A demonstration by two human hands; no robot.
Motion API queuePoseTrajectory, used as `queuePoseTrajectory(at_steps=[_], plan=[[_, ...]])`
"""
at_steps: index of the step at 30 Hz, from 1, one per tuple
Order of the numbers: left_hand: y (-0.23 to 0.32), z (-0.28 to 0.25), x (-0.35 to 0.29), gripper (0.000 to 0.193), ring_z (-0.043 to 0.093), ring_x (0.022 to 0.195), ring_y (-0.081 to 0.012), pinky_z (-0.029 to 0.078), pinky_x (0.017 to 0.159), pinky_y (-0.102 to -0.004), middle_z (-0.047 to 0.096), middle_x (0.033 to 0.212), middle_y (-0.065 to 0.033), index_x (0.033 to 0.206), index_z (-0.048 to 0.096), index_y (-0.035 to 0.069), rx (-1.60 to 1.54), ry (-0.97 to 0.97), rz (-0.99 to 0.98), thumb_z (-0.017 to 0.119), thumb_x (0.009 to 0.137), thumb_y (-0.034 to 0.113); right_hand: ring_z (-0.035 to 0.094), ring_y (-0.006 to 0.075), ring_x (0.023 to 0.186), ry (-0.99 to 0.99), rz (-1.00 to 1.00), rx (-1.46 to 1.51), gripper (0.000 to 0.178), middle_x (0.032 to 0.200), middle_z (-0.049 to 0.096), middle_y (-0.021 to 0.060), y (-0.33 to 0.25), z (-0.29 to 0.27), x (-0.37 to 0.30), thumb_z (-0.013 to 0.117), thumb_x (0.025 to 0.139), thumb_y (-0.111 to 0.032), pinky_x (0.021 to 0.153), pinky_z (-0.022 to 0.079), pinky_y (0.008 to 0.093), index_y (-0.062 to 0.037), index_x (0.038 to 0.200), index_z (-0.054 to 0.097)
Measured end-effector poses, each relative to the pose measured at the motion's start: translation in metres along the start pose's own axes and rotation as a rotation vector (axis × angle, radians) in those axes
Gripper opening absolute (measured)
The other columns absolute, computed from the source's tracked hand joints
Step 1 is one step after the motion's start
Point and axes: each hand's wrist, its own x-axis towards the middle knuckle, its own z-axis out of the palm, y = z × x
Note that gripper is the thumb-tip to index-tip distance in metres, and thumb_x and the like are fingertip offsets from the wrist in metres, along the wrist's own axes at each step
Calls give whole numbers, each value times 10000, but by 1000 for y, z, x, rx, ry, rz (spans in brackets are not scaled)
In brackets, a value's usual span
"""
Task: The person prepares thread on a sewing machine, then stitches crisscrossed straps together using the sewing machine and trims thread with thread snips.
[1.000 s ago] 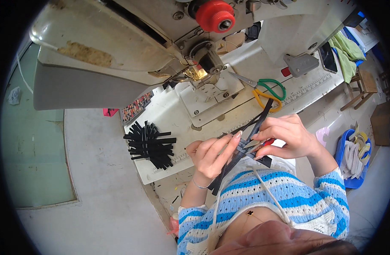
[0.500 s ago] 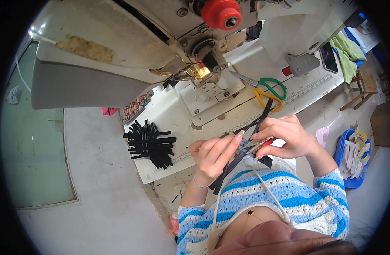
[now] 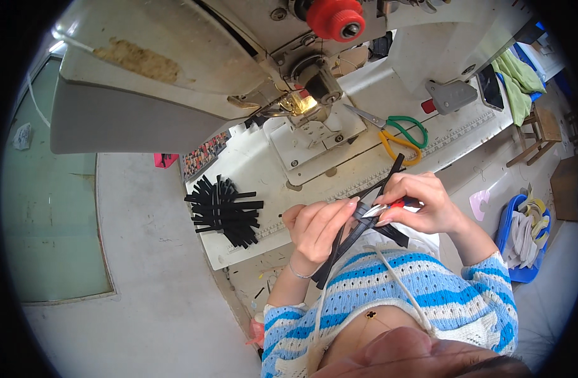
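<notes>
Black strap pieces [image 3: 355, 230] are held up in front of the person's chest, off the surface [image 3: 264, 183], which keeps them close to the eyes for fine work. The left hand [image 3: 317, 227] pinches the strips from below, its fingers [image 3: 339, 211] closed on them so that they stay taut and steady. The right hand [image 3: 421, 201], at about 3 o'clock from the left, is clenched around a small red-handled tool [image 3: 396, 205] whose metal tip points toward the strips right where the left fingertips hold them; whether the tip touches the strap cannot be told. One strip sticks up toward 1 o'clock past the right hand, another hangs down toward 7 o'clock over the striped sweater [image 3: 402, 290]. A fanned pile of similar black strips [image 3: 226, 211] lies on the surface at 9 o'clock from the hands, within reach of the left arm. Green and yellow scissors [image 3: 399, 135] rest at 12 o'clock beyond the right hand, just beside the sewing machine [image 3: 194, 69], whose needle plate [image 3: 311, 135] faces the person. A blue basket [image 3: 522, 233] sits on the floor at 3 o'clock.
</notes>
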Motion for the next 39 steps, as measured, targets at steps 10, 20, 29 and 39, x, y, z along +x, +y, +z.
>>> queuePoseTrajectory(at_steps=[10, 20, 29, 39], plan=[[0, -5, 6, 328, 513, 722, -113, 333, 711, -244, 656, 855, 23, 919, 697, 95, 52, -26, 40, 718, 595, 144, 620, 207, 661, -169, 147, 37, 316, 757, 619, 70, -1, -16, 9, 737, 740, -251, 578, 464, 280, -37, 893, 561], [-6, -6, 1, 311, 506, 723, -101, 313, 708, -234, 649, 862, 47, 923, 703, 117, 109, 0, 78, 706, 614, 145, 619, 177, 669, -214, 189, 189, 368, 761, 616, 63, 8, -30, 6, 744, 738, -290, 576, 460, 283, -46, 905, 525], [-4, -4, 2, 265, 501, 726, -93, 306, 706, -235, 638, 866, 57, 916, 707, 136, 142, -19, 95, 712, 652, 156, 593, 196, 602, -394, 199, 131, 375, 710, 597, 47, 7, -30, 14, 732, 743, -342, 531, 445, 297, -60, 887, 531], [-5, -5, 1, 257, 500, 722, -94, 302, 707, -233, 639, 858, 62, 896, 711, 137, 141, -4, 94, 726, 639, 138, 617, 189, 706, -328, 82, 446, 337, 785, 626, 90, 11, -29, 19, 756, 723, -160, 557, 446, 265, -7, 977, 596]])
